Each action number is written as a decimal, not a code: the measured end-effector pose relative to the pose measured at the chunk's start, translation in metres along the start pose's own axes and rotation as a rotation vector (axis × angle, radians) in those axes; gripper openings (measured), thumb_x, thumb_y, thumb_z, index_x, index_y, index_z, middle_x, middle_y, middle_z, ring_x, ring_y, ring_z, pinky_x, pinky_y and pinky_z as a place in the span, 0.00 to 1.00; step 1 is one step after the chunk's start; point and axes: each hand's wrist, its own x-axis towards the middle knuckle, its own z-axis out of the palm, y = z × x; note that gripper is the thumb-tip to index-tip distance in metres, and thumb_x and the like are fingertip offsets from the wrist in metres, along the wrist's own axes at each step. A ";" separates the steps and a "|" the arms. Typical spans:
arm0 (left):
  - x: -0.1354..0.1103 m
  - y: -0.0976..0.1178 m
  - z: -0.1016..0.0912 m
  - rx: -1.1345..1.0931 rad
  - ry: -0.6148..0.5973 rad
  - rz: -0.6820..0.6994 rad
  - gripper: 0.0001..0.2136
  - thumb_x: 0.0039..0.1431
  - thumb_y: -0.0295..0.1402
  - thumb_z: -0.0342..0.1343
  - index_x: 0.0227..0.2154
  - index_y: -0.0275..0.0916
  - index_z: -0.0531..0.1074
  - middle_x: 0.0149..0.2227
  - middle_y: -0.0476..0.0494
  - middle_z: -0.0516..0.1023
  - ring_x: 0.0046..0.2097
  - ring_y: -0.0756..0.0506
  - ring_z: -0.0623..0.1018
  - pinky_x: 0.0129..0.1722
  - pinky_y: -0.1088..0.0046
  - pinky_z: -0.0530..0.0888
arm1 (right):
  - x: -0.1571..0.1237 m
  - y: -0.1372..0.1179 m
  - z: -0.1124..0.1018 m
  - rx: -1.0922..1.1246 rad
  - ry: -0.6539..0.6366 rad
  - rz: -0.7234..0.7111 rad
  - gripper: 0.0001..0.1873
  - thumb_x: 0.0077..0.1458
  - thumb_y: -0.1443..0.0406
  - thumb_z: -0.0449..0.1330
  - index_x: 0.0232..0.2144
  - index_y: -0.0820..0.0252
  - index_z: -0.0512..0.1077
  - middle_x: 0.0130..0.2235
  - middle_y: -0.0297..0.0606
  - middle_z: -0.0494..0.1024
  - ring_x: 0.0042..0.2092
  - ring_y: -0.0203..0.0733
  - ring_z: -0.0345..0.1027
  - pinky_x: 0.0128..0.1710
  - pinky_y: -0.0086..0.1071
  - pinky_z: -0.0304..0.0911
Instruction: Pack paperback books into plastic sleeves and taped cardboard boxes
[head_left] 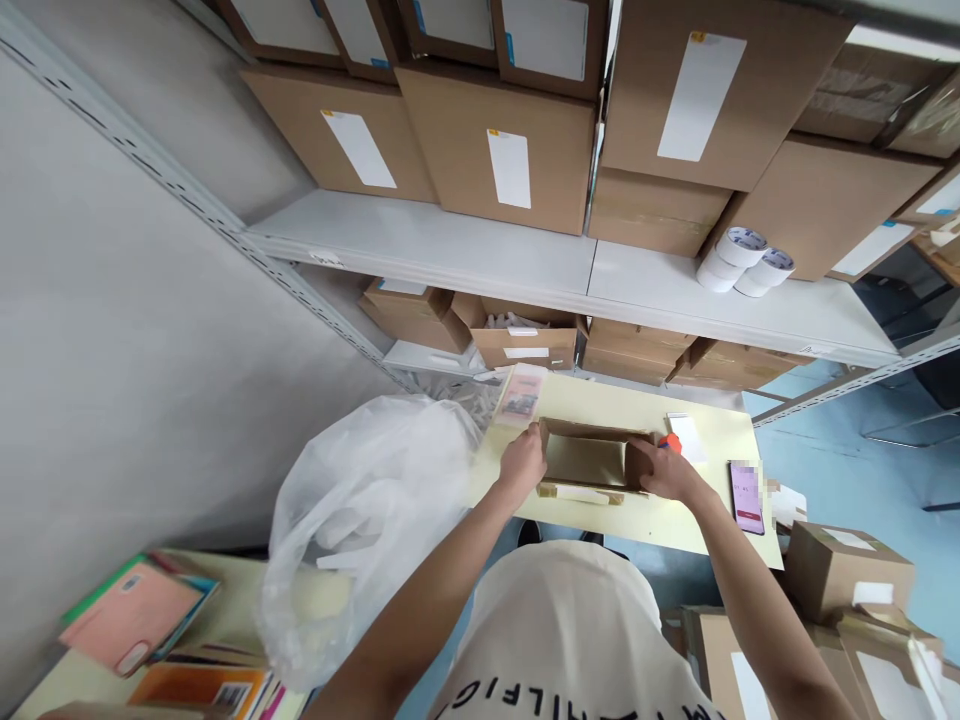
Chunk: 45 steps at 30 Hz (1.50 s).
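Note:
A small cardboard box (585, 462) stands upright on the pale yellow table with its top open. Nothing shows inside it. My left hand (523, 462) is closed on the box's left end wall, fingertips near the top corner. At the opposite end, my right hand (670, 472) grips the right wall, its fingers reaching over the rim. Right behind that hand lies a small red-orange object (670, 442) with a bit of blue, too small to name. Beyond it is a white paper slip (687, 437), and farther right a phone (746, 495) with a lit screen.
A pinkish printed sheet (523, 393) lies at the table's back left. A large translucent plastic bag (367, 500) bulges beside the table. Shelves (480, 250) with cartons and white tape rolls (742, 260) rise behind. Cartons (847, 570) stand at right, books (135, 610) at lower left.

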 end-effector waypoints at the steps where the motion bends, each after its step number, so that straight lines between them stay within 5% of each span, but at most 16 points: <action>1: 0.001 0.002 0.000 0.023 -0.015 0.002 0.20 0.54 0.17 0.51 0.51 0.30 0.65 0.43 0.30 0.78 0.47 0.39 0.79 0.43 0.67 0.73 | 0.002 -0.002 -0.004 -0.025 -0.038 -0.007 0.44 0.47 0.69 0.58 0.66 0.56 0.54 0.39 0.44 0.81 0.43 0.50 0.73 0.39 0.35 0.60; 5: 0.003 0.005 0.003 0.084 -0.069 0.022 0.20 0.53 0.15 0.49 0.49 0.32 0.66 0.46 0.31 0.77 0.47 0.39 0.79 0.42 0.67 0.73 | 0.018 -0.007 -0.017 -0.069 -0.083 0.021 0.48 0.49 0.65 0.58 0.69 0.57 0.42 0.44 0.50 0.79 0.47 0.56 0.72 0.41 0.38 0.60; 10: 0.011 0.005 0.017 0.035 -0.078 -0.033 0.17 0.56 0.20 0.50 0.50 0.32 0.67 0.47 0.31 0.77 0.48 0.38 0.79 0.43 0.66 0.73 | 0.035 -0.009 -0.007 -0.085 -0.127 0.015 0.46 0.49 0.65 0.57 0.69 0.58 0.45 0.47 0.53 0.78 0.48 0.57 0.73 0.40 0.38 0.61; 15: 0.020 0.002 0.037 -0.066 -0.060 0.000 0.19 0.64 0.34 0.48 0.55 0.32 0.66 0.50 0.31 0.76 0.53 0.39 0.76 0.50 0.66 0.71 | 0.040 -0.011 0.019 -0.133 -0.157 -0.071 0.44 0.48 0.67 0.58 0.67 0.58 0.51 0.45 0.54 0.79 0.46 0.59 0.74 0.41 0.41 0.63; 20: 0.013 -0.021 0.055 -0.189 -0.031 0.252 0.28 0.63 0.44 0.50 0.62 0.36 0.61 0.65 0.34 0.62 0.66 0.38 0.62 0.63 0.60 0.61 | 0.043 0.004 0.049 0.191 -0.040 -0.169 0.42 0.55 0.66 0.54 0.68 0.63 0.44 0.38 0.44 0.80 0.45 0.50 0.74 0.44 0.40 0.65; 23: 0.005 -0.042 0.056 -0.252 -0.132 0.423 0.34 0.56 0.48 0.57 0.62 0.36 0.62 0.66 0.33 0.58 0.67 0.36 0.58 0.64 0.55 0.60 | 0.041 0.017 0.070 0.384 0.046 -0.265 0.44 0.58 0.58 0.54 0.69 0.60 0.38 0.49 0.49 0.76 0.51 0.51 0.70 0.49 0.45 0.65; 26: 0.003 -0.058 0.053 -0.254 -0.168 0.516 0.39 0.43 0.48 0.67 0.58 0.36 0.67 0.66 0.31 0.60 0.67 0.32 0.58 0.64 0.51 0.60 | 0.032 0.027 0.090 0.454 0.087 -0.324 0.42 0.56 0.50 0.58 0.67 0.56 0.49 0.60 0.52 0.65 0.60 0.56 0.60 0.56 0.51 0.61; 30: 0.011 -0.064 0.056 -0.336 -0.041 0.433 0.18 0.50 0.39 0.64 0.44 0.39 0.77 0.58 0.36 0.71 0.61 0.37 0.69 0.61 0.56 0.67 | 0.023 0.031 0.112 0.490 0.225 -0.315 0.26 0.56 0.50 0.57 0.51 0.59 0.72 0.59 0.52 0.65 0.60 0.57 0.60 0.60 0.51 0.58; 33: 0.020 -0.059 0.065 -0.461 0.084 0.309 0.08 0.54 0.33 0.61 0.37 0.39 0.76 0.48 0.38 0.77 0.52 0.43 0.76 0.54 0.62 0.73 | 0.031 0.027 0.117 0.599 0.381 -0.142 0.20 0.60 0.53 0.53 0.46 0.60 0.73 0.53 0.52 0.68 0.53 0.53 0.67 0.56 0.49 0.64; 38: 0.030 -0.051 0.079 -0.549 0.290 0.158 0.23 0.48 0.27 0.63 0.49 0.36 0.66 0.48 0.38 0.72 0.47 0.44 0.77 0.49 0.64 0.75 | 0.060 0.022 0.102 0.829 0.436 0.009 0.41 0.50 0.56 0.63 0.63 0.56 0.53 0.61 0.53 0.59 0.53 0.52 0.69 0.46 0.47 0.72; 41: 0.033 -0.051 0.082 -0.546 0.320 0.180 0.27 0.51 0.27 0.61 0.54 0.38 0.60 0.51 0.37 0.69 0.50 0.43 0.76 0.53 0.61 0.73 | 0.068 0.017 0.099 0.858 0.351 -0.024 0.35 0.50 0.60 0.60 0.61 0.52 0.57 0.63 0.50 0.60 0.54 0.53 0.70 0.45 0.46 0.73; 45: 0.032 -0.056 0.080 -0.447 0.408 0.191 0.30 0.54 0.28 0.59 0.59 0.36 0.55 0.59 0.30 0.61 0.64 0.37 0.63 0.61 0.56 0.65 | 0.064 0.006 0.116 0.786 0.431 -0.028 0.22 0.54 0.63 0.56 0.52 0.56 0.66 0.60 0.50 0.65 0.55 0.50 0.69 0.52 0.47 0.68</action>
